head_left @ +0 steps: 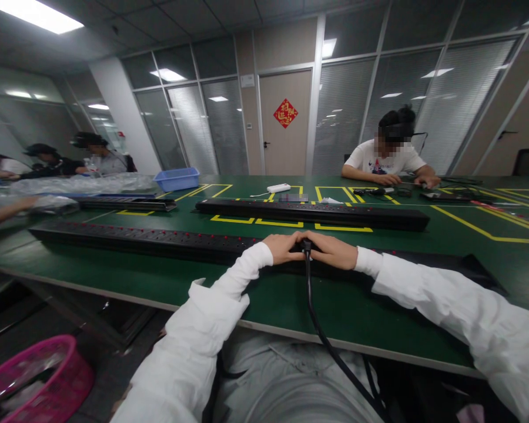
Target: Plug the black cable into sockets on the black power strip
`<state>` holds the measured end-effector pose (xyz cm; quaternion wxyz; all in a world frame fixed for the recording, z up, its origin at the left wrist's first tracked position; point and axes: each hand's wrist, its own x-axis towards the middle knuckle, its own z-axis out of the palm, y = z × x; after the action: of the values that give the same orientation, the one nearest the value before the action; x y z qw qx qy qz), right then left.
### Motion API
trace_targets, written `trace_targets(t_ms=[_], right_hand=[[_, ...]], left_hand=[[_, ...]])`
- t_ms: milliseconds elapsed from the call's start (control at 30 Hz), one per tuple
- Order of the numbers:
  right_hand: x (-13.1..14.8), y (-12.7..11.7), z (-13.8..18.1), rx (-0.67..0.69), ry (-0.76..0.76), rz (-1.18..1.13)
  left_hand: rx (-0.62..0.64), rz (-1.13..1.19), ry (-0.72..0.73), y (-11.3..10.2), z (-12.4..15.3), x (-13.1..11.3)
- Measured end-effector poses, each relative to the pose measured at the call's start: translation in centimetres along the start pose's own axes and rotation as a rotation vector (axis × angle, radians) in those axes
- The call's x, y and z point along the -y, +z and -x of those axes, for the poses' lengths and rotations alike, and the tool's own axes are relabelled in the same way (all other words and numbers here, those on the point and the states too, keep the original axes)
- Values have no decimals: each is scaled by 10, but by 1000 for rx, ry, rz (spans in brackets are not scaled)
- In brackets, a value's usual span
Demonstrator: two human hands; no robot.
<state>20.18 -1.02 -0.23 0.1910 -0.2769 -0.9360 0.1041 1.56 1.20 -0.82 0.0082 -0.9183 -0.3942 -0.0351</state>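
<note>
A long black power strip (150, 239) with red switches lies across the green table (268, 299) in front of me. My left hand (283, 247) and my right hand (332, 249) meet over its middle, fingers curled and pressed on a black plug (307, 245). From the plug a black cable (324, 338) runs down over the table edge toward my lap. Both sleeves are white.
A second black power strip (312, 213) lies farther back, a third (123, 204) at the left. A blue bin (177, 178) and a white device (278, 188) sit behind. One person works opposite at the right, others at the far left. A pink basket (35, 379) stands on the floor.
</note>
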Motion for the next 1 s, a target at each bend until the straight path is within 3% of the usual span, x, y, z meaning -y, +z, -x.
trace_targets(t_ms=[1000], right_hand=[[1, 0, 1, 5, 4, 73]], left_hand=[[-6, 12, 1, 4, -2, 3]])
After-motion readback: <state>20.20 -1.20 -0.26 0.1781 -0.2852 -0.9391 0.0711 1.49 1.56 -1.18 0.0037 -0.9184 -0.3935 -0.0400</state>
